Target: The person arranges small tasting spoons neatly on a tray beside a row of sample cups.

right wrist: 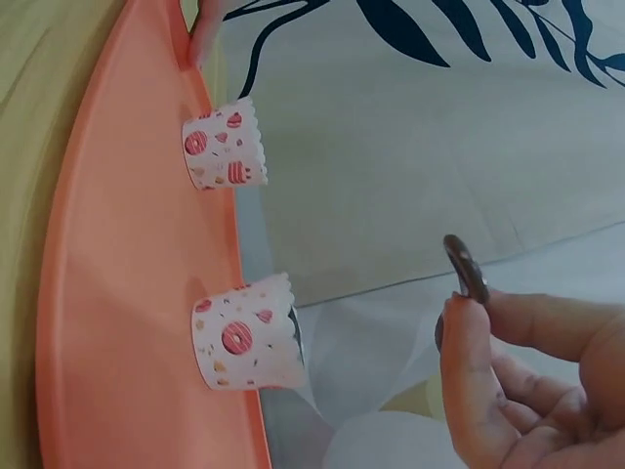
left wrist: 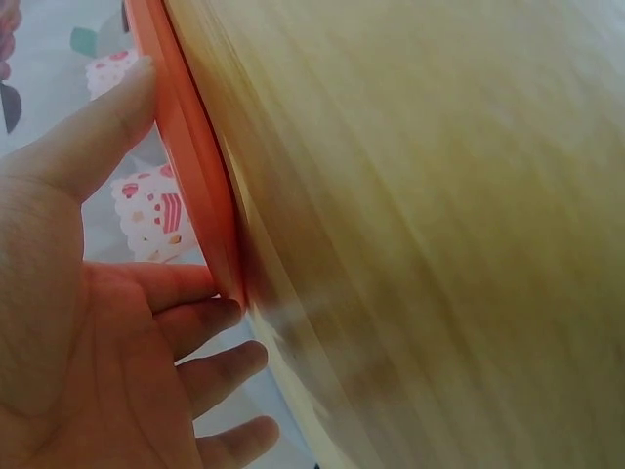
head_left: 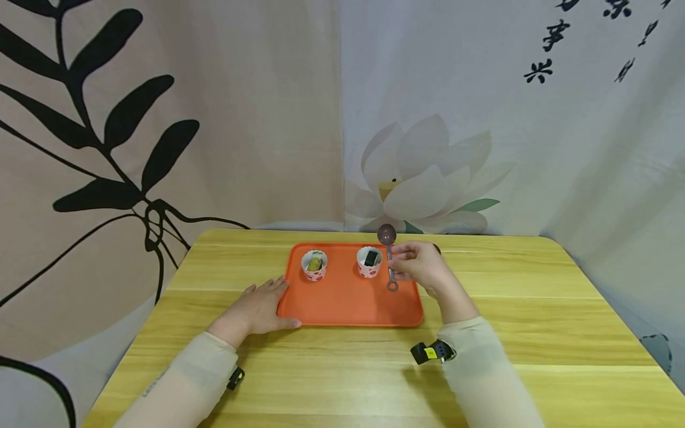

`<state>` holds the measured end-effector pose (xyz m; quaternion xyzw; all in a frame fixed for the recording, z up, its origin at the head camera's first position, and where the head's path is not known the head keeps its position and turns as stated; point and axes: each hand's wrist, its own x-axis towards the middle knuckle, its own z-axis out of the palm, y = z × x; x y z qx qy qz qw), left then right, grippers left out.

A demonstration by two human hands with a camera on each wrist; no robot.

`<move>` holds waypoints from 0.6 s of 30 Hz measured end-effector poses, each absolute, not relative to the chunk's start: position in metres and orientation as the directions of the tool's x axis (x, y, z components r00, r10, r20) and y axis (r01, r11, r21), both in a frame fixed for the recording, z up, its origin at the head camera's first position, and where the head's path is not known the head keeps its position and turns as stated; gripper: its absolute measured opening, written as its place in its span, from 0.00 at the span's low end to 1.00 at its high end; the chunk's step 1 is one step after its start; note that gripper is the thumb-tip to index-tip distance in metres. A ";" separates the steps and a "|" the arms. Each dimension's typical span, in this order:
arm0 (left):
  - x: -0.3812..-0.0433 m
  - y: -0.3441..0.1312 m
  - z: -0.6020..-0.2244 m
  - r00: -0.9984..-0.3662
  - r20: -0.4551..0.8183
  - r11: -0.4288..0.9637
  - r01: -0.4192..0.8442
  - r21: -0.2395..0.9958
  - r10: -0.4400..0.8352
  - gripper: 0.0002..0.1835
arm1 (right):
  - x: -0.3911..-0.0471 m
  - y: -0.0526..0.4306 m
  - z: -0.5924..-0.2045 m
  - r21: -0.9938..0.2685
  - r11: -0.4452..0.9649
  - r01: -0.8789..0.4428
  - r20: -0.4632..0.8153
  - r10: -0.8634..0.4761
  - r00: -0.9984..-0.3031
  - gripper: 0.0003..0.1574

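Observation:
My right hand [head_left: 425, 267] pinches a brown spoon [head_left: 386, 234] by its handle between thumb and fingers, over the right side of an orange tray [head_left: 342, 304]. The bowl points up and away, and the ringed handle end [right wrist: 467, 269] shows in the right wrist view. Beside the spoon stands a paper cup [head_left: 368, 272] with red prints, a dark block [head_left: 370, 258] inside. A matching cup [head_left: 316, 276] on the left holds a yellowish-green piece [head_left: 314, 265]. My left hand [head_left: 259, 306] rests at the tray's front left corner, fingers spread, touching the rim.
The tray lies on a light wooden table [head_left: 481, 380], near its back edge. Behind hangs a printed curtain [head_left: 267, 119] with dark leaves and a pale lotus. Both wrists wear black straps [head_left: 433, 352].

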<state>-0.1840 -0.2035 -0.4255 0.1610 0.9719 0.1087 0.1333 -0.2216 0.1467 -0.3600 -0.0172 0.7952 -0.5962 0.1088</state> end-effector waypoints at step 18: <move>-0.183 -0.203 -0.423 -0.913 -0.223 0.923 0.281 0.263 0.341 0.57 | -0.224 0.121 -0.373 -0.978 0.174 0.115 -0.146 -0.174 -0.974 0.21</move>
